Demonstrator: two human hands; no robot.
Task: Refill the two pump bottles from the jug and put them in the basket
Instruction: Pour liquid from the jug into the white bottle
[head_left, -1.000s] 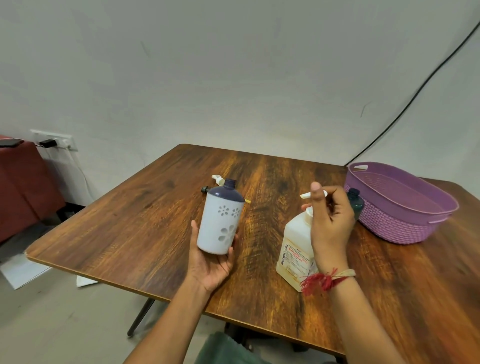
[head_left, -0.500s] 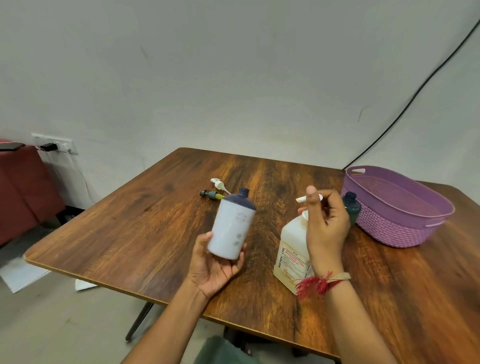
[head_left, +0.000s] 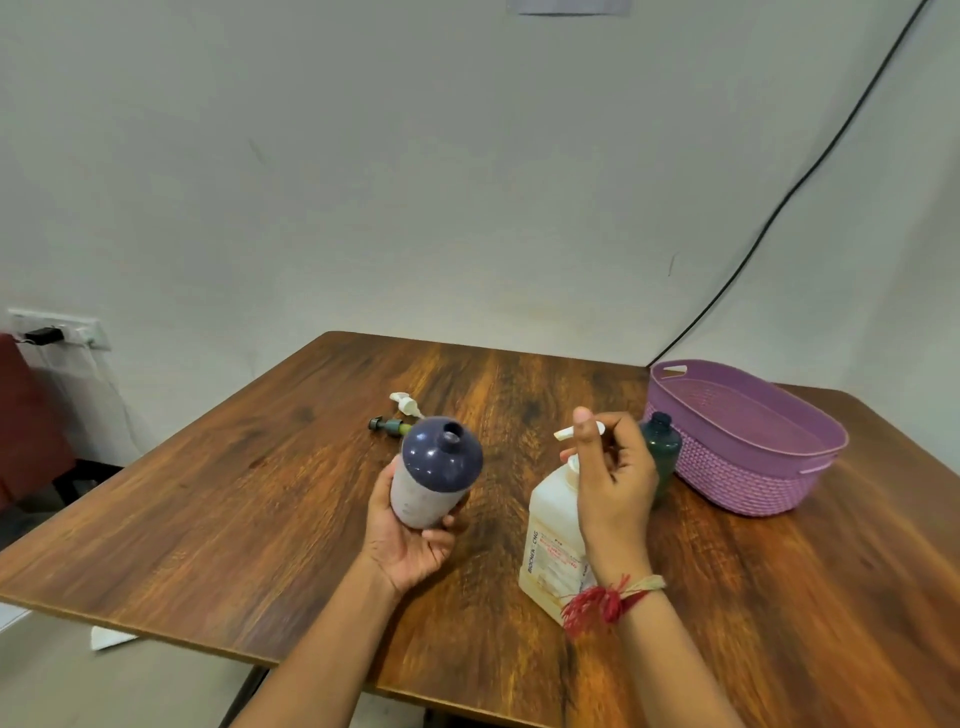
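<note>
A plain grey wall (head_left: 467, 182) backs a wooden table (head_left: 208, 493).

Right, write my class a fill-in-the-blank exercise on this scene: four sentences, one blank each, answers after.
The left hand holds the white bottle above the ___. The right hand grips the ___ on top of the jug. The green bottle stands between the jug and the purple ___. Beyond the white bottle lie ___ loose pump heads.
Missing words: table; pump; basket; two.
</note>
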